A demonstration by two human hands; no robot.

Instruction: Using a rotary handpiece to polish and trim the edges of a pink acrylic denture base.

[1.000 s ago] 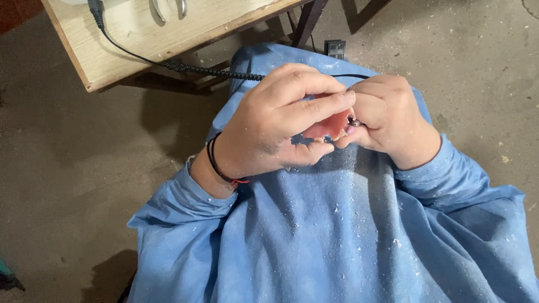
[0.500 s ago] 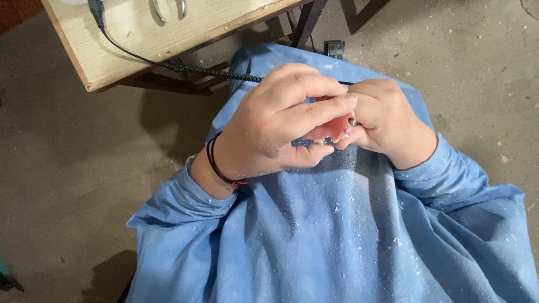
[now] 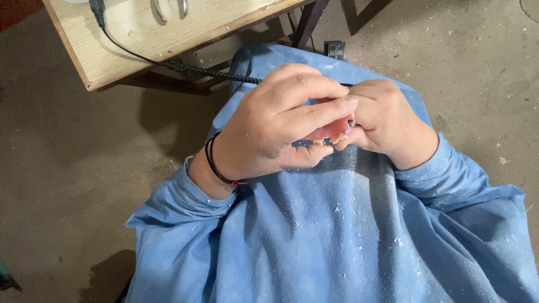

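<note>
- Our left hand [image 3: 275,126] is closed around a small pink piece [image 3: 328,132], probably a denture plate with a row of pale teeth along its lower edge; the fingers lie over the top of it and the thumb supports it from below
- Our right hand [image 3: 387,123] is curled shut just beside it and presses a thin tool against the piece; only a small dark tip [image 3: 351,122] shows between the fingers, so we cannot tell what kind of tool it is
- The pink piece is held in the air between both hands, above our lap, which is covered by a blue gown [image 3: 337,235] with many white crumbs on it
- A black coiled cable [image 3: 213,72] goes from the wooden counter [image 3: 140,42] toward our hands and disappears behind them
- A black band [image 3: 212,163] sits on the left wrist
- To do this well, we think the left hand should keep the piece steady and turn it only a little, while the right hand works with light pressure
- It seems good to keep the fingertips away from the tool tip, and to keep the work over the gown, so that the dust falls there and not on the floor [image 3: 67,168]
</note>
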